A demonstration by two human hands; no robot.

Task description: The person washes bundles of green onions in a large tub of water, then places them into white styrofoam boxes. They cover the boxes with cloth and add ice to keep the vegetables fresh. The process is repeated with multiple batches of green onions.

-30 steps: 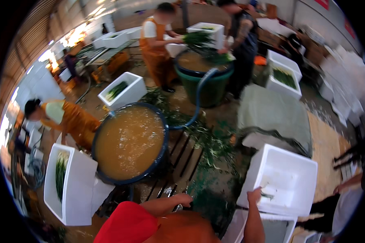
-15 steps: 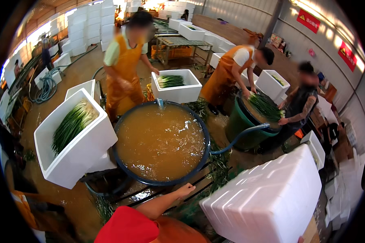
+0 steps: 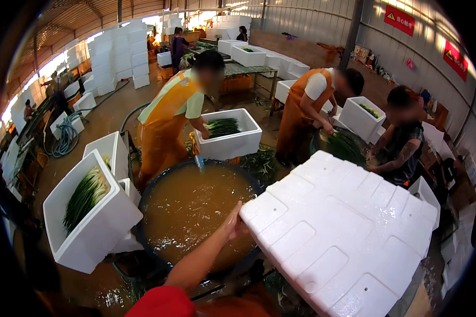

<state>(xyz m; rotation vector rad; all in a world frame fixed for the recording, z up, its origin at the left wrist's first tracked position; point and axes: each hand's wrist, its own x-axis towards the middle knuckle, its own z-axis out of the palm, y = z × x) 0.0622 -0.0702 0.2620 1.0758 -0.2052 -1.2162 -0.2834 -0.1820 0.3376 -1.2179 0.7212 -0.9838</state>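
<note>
A large white foam box (image 3: 344, 232) fills the lower right, its bottom with moulded recesses turned up toward me. My left hand (image 3: 234, 224) grips its near-left corner, the thumb side up and the other fingers partly hidden behind the edge. My red sleeve (image 3: 161, 304) comes in from below. Beyond this hand stands a round dark tub (image 3: 145, 222) of muddy brown water. My right hand is out of view. At the left, a tilted white foam box (image 3: 98, 232) holds green onions (image 3: 84, 198).
Across the tub, a person in orange overalls (image 3: 166, 124) reaches into a foam box (image 3: 230, 150) of green onions (image 3: 222, 127). Two people (image 3: 307, 105) at the right handle more green onions (image 3: 346, 146). A water hose (image 3: 198, 156) hangs over the tub's rim. Stacked foam boxes (image 3: 121, 58) stand far back.
My left hand has moved from in front of the tub onto the foam box, which has risen and tipped. My right fingertips left view. The person across the tub now bends over their box.
</note>
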